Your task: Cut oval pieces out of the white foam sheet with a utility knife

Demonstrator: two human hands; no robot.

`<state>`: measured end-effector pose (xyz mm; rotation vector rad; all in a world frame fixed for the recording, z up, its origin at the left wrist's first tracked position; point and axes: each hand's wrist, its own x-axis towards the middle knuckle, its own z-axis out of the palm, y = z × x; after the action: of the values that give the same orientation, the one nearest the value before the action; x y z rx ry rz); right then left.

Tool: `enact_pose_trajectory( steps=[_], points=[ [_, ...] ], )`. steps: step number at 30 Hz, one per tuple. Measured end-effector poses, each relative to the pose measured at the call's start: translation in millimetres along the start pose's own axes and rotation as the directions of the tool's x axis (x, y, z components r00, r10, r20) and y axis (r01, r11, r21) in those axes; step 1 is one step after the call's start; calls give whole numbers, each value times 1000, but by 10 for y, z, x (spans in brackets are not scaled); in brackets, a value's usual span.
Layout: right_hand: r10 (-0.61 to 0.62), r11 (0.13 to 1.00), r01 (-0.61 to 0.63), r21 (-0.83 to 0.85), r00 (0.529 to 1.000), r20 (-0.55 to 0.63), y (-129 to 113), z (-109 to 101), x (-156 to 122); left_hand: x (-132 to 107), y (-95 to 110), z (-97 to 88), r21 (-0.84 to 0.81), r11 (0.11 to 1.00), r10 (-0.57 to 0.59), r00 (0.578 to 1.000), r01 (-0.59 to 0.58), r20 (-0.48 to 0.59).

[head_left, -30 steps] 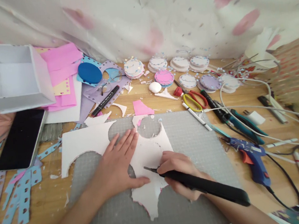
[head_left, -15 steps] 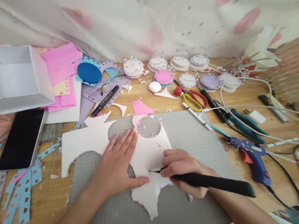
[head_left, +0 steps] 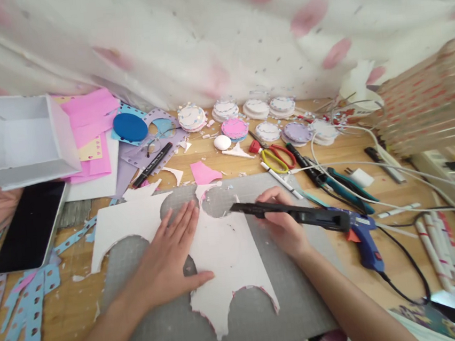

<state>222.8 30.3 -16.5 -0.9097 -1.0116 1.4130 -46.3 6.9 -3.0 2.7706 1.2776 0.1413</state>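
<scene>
My left hand (head_left: 167, 256) lies flat, fingers spread, on a white foam sheet (head_left: 229, 250) with round cut-outs, pressing it onto the grey cutting mat (head_left: 297, 271). My right hand (head_left: 283, 221) is closed round a long black cutting tool (head_left: 291, 212), held level above the sheet's right edge with its tip pointing left near a round hole. A second white sheet piece (head_left: 126, 223) lies to the left of my left hand.
A blue glue gun (head_left: 362, 235) with its cord lies right of the mat. Scissors (head_left: 276, 157), pens, cables and stacks of round foam discs (head_left: 235, 127) line the back. A white box (head_left: 15, 140), a dark tablet (head_left: 29, 224) and paper scraps sit at the left.
My right hand has lifted the black tool off the sheet and swung it up and to the right, now level. The view shifted slightly. My left hand stays pressed on the sheet.
</scene>
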Motion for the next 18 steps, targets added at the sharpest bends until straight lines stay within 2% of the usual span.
enact_pose_trajectory(
  steps=[3,6,10,12,14,16,18],
  points=[
    [112,989,-105,102,992,-66,53,88,55,-34,172,-132,54,995,88,995,-85,-47],
    [119,988,-111,107,990,-71,90,127,94,-67,418,-175,59,982,183,982,-179,-51],
    [107,990,-105,96,994,-19,68,106,76,-61,679,-86,61,987,148,988,-146,-36],
    [47,999,-47,-16,999,24,14,81,19,-28,733,-45,54,992,112,993,-110,-30],
    [-49,971,63,-229,997,68,-54,55,-69,15,743,-25,29,997,67,998,-67,-14],
    [-160,881,185,-436,983,93,-105,34,-170,59,729,-16,-13,1000,28,1000,-28,3],
    [-266,783,284,-553,957,114,-119,24,-259,91,708,0,-55,998,7,1000,-7,6]
  ],
)
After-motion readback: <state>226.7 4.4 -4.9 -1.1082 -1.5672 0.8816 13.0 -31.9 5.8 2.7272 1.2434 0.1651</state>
